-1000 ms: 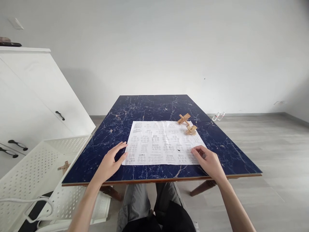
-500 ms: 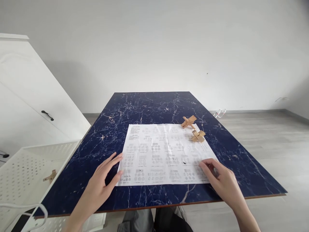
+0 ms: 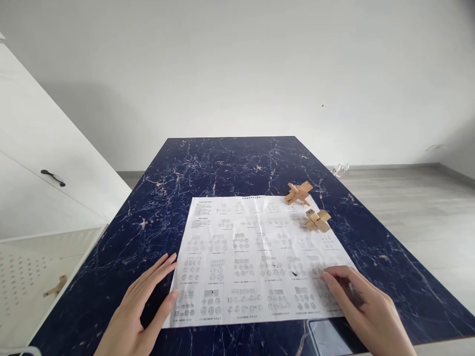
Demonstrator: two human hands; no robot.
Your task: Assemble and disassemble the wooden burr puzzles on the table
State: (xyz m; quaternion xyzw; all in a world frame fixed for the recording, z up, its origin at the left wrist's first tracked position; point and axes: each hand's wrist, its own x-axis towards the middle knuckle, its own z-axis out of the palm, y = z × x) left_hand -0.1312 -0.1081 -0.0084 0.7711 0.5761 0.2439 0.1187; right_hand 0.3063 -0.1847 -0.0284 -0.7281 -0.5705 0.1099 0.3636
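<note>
A white printed sheet (image 3: pixel 222 247) covered with small diagrams lies flat on the table. My left hand (image 3: pixel 137 301) rests at its left edge, fingers stretched out and thumb apart, holding nothing. At the right side of the sheet is my right hand (image 3: pixel 365 304). Its thumb and index finger come together on the paper, the other fingers are curled under, and whatever is between them is hidden. A phone (image 3: pixel 330 338) lies by the table's front edge, partly under my right hand. Two cross-shaped wooden interlocking puzzles (image 3: pixel 300 193) sit at the sheet's upper right corner.
The tabletop (image 3: pixel 222 163) is dark blue with a white marble pattern. To the left stand a white cabinet (image 3: pixel 33 138) and a white perforated basket (image 3: pixel 22 277) with another wooden puzzle piece (image 3: pixel 56 287) inside. Clear bottles (image 3: pixel 340 169) are on the floor beyond the right edge.
My view has tilted and come closer, so the sheet and both hands appear larger and lower. The phone now shows below the sheet. Both hands keep nearly the same pose.
</note>
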